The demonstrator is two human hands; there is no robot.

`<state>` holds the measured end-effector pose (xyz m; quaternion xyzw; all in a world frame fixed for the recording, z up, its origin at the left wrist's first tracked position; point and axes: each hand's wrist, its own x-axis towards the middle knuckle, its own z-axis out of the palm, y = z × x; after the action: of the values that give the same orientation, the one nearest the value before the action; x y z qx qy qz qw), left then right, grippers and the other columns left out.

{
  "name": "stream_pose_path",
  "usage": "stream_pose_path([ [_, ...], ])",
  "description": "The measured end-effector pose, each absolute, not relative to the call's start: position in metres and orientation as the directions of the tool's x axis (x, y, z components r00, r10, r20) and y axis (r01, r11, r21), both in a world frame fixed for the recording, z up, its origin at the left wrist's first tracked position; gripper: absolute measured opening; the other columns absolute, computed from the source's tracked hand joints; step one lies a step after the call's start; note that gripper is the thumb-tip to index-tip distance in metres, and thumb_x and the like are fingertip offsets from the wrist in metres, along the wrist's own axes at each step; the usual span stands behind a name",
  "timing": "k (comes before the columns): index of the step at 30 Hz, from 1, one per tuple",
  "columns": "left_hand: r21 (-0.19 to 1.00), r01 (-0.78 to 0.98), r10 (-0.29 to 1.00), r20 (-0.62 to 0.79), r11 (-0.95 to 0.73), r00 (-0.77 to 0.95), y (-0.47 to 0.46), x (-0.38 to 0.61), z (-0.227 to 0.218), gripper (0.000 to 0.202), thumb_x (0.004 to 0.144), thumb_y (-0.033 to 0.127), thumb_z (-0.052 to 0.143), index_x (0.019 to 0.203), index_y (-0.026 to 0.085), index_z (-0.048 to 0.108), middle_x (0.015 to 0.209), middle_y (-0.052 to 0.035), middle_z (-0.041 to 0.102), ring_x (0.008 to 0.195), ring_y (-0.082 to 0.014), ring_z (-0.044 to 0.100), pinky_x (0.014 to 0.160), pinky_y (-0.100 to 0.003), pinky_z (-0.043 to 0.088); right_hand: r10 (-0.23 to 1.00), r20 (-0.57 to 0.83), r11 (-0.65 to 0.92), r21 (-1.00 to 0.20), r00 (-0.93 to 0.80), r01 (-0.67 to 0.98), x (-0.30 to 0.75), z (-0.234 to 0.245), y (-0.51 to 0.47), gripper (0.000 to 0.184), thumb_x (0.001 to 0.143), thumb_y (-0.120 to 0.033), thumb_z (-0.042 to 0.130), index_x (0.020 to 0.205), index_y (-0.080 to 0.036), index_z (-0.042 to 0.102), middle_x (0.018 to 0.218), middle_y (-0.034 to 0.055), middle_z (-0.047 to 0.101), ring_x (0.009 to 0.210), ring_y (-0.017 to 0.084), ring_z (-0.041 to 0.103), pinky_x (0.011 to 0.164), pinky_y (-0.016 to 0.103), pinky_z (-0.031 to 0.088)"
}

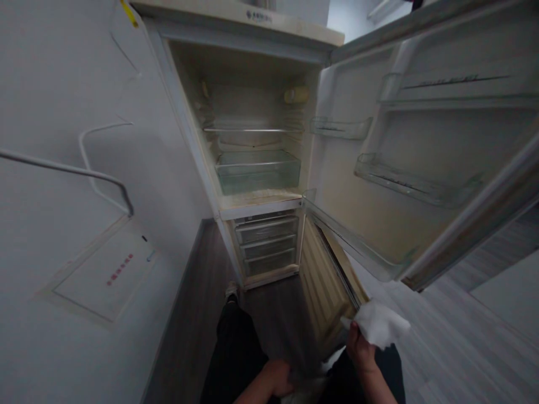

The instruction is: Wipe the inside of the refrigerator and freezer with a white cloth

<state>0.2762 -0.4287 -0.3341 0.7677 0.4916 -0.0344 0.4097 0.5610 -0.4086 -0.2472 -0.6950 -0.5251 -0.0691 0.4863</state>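
A white cloth (382, 324) is bunched in my right hand (361, 347), beside the outer edge of the open lower door (326, 280) of a fridge-freezer. Whether the cloth touches that door I cannot tell. My left hand (278, 378) is low at the bottom of the view, by my left knee, its fingers curled in with nothing seen in them. Ahead stands the fridge (261, 212), both doors swung out to the right. Its upper part has a glass shelf (252, 130) and a clear crisper drawer (259, 175). Several clear freezer drawers (269, 247) sit below.
The open upper door (345, 219), with clear door shelves (404, 179), reaches over the right side. A white wall (168, 168) with a grey cable (63, 166) and a labelled panel (105, 275) runs close on the left. Grey wood-look floor (450, 320) lies to the right.
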Motion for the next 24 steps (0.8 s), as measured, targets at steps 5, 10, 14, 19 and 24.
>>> stream_pose_path([
  [5,0.486,0.832,0.642,-0.553,-0.268,0.53,-0.429,0.287,-0.338,0.046,0.072,0.048,0.064,0.113,0.03,0.076,0.118,-0.0158,0.074,0.116,-0.0444,0.067,0.095,-0.063,0.052,0.674,0.431,-0.036,-0.792,0.6,0.61,0.599,-0.233,-0.419,0.064,0.09,-0.077,0.04,0.079,-0.017,0.062,0.087,0.0211,0.066,0.102,0.04,0.063,0.096,0.058,0.046],
  [10,0.404,0.862,0.565,-0.652,-0.305,0.505,-0.426,0.299,-0.347,0.049,0.07,0.044,0.07,0.115,0.023,0.074,0.12,-0.0182,0.073,0.116,-0.0448,0.066,0.095,-0.061,0.053,0.575,0.079,-0.213,-0.947,0.814,0.242,0.643,-0.194,-0.42,0.052,0.082,-0.07,0.049,0.087,-0.02,0.058,0.084,0.0072,0.062,0.087,0.029,0.06,0.079,0.041,0.047],
  [14,0.402,0.859,0.567,-0.646,-0.318,0.512,-0.423,0.297,-0.344,0.049,0.079,0.044,0.062,0.123,0.022,0.07,0.129,-0.0169,0.069,0.121,-0.0426,0.064,0.098,-0.058,0.052,0.484,0.227,-0.162,-0.926,0.845,0.341,0.661,-0.155,-0.423,0.041,0.084,-0.061,0.051,0.085,-0.02,0.055,0.081,0.004,0.055,0.082,0.025,0.056,0.077,0.04,0.044],
  [19,0.417,0.852,0.564,-0.64,-0.315,0.522,-0.426,0.292,-0.337,0.049,0.079,0.043,0.061,0.123,0.021,0.07,0.128,-0.0171,0.069,0.122,-0.0413,0.063,0.1,-0.055,0.051,0.201,0.566,0.085,-0.823,0.799,0.562,0.65,-0.106,-0.429,0.038,0.091,-0.056,0.053,0.1,-0.019,0.054,0.09,0.007,0.054,0.091,0.027,0.058,0.088,0.044,0.046],
  [24,0.444,0.846,0.56,-0.638,-0.294,0.529,-0.426,0.291,-0.332,0.053,0.08,0.045,0.059,0.126,0.019,0.069,0.13,-0.0203,0.068,0.122,-0.0436,0.063,0.099,-0.058,0.05,0.428,0.55,0.012,-0.797,0.717,0.604,0.607,-0.117,-0.434,0.043,0.096,-0.058,0.045,0.105,-0.017,0.055,0.092,0.0087,0.058,0.088,0.026,0.057,0.085,0.041,0.045],
])
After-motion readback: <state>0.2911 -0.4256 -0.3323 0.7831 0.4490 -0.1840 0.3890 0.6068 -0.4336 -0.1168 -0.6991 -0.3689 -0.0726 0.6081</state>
